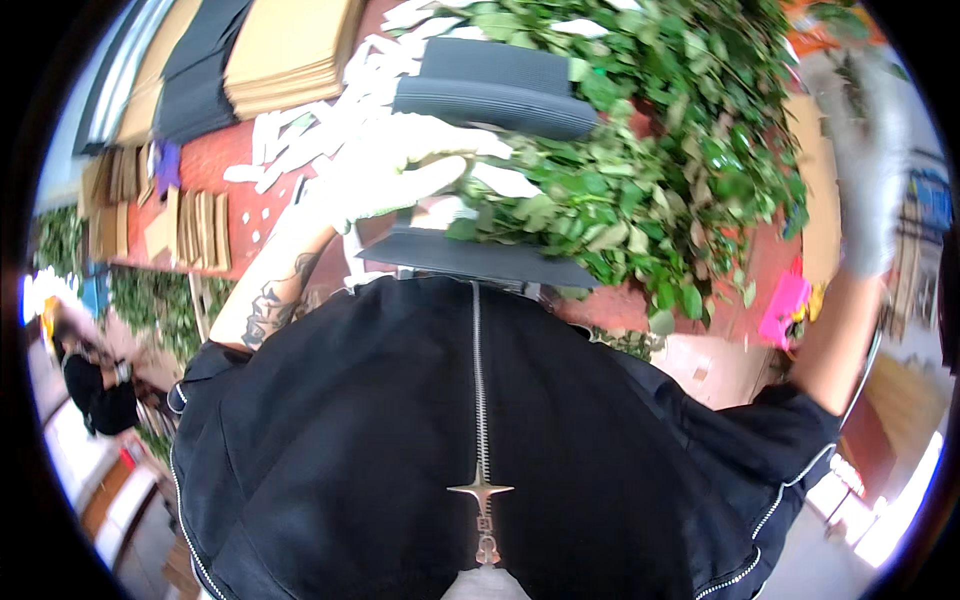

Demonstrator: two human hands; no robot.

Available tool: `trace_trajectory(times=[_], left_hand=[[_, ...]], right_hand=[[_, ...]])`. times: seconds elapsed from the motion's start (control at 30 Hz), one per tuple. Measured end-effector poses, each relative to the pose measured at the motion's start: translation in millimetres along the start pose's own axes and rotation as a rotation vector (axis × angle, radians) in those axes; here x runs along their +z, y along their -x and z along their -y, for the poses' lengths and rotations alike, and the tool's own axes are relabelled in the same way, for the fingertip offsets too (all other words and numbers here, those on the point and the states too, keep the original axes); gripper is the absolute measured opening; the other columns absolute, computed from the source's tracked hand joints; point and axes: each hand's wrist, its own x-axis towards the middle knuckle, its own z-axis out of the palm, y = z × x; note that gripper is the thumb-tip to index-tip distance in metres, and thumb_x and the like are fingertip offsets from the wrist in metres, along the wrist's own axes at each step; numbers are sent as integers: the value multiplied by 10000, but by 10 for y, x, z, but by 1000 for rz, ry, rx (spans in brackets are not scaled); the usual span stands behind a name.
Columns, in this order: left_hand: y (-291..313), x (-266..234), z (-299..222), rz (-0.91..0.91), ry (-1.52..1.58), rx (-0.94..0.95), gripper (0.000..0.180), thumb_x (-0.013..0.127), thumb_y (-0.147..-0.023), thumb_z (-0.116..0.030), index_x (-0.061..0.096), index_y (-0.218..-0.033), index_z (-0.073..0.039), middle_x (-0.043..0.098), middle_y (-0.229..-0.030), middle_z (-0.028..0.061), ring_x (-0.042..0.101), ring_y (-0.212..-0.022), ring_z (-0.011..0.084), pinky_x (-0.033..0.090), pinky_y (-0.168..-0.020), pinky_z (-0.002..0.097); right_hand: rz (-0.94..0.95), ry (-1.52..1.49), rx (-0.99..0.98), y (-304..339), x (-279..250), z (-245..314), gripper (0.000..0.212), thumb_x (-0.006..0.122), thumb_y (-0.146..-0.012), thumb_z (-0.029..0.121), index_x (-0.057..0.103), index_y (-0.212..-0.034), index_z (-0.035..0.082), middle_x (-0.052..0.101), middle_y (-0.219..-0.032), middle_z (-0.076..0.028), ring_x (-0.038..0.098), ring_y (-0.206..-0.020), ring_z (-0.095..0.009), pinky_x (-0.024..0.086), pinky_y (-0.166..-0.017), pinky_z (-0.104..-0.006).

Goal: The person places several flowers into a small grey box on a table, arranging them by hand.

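My left hand, in a white glove, reaches over the bundle of leafy green stems with its fingers stretched out and apart. Just beyond its fingertips, a white slip lies against the leaves. Ribbed black sheets lie above the hand, and a flat black strip runs below it, close to my body. Out at the far right, my gloved right hand is raised and smeared by motion. Some dark green leaves show by its fingers; whether it grips them is unclear.
Tan cardboard stacks and black sheets stand at the far left of the red table. White slips are scattered beside them. Smaller cardboard pieces sit nearer. A pink item hangs at right. Another person is at lower left.
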Motion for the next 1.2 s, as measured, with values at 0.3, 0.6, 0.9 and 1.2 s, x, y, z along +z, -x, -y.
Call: trace_trajectory(times=[0.3, 0.6, 0.9, 1.2], left_hand=[[509, 252, 308, 16, -420, -157, 530, 681, -876, -407, 615, -1344, -165, 605, -1314, 124, 488, -1281, 317, 331, -1112, 478], [442, 253, 679, 47, -472, -71, 598, 752, -808, -272, 595, -1359, -100, 651, -1181, 118, 586, -1129, 293, 422, -1025, 414], [344, 187, 680, 54, -295, -3, 488, 700, -844, -215, 618, -1302, -66, 649, -1081, 144, 610, -1008, 315, 473, -902, 403], [-130, 334, 513, -121, -384, 7, 394, 609, -929, -344, 666, -1221, -86, 702, -1085, 128, 662, -968, 281, 504, -832, 401]], right_hand=[[643, -323, 25, 962, 1702, 2123, 111, 559, -842, 148, 613, -923, 93, 623, -773, -107, 659, -705, -287, 515, -617, -416], [344, -208, 350, 784, 557, 1430, 258, 670, -832, 181, 681, -1061, 62, 702, -953, -152, 690, -839, -316, 554, -752, -379], [-523, -347, 929, 1176, -1075, -11, 260, 664, -920, 11, 641, -1178, -15, 683, -1006, -75, 630, -835, -128, 535, -710, -260], [-142, -82, 440, 649, -954, 420, 315, 640, -903, -81, 648, -1217, -54, 713, -1137, -127, 671, -1040, -202, 526, -920, -332]])
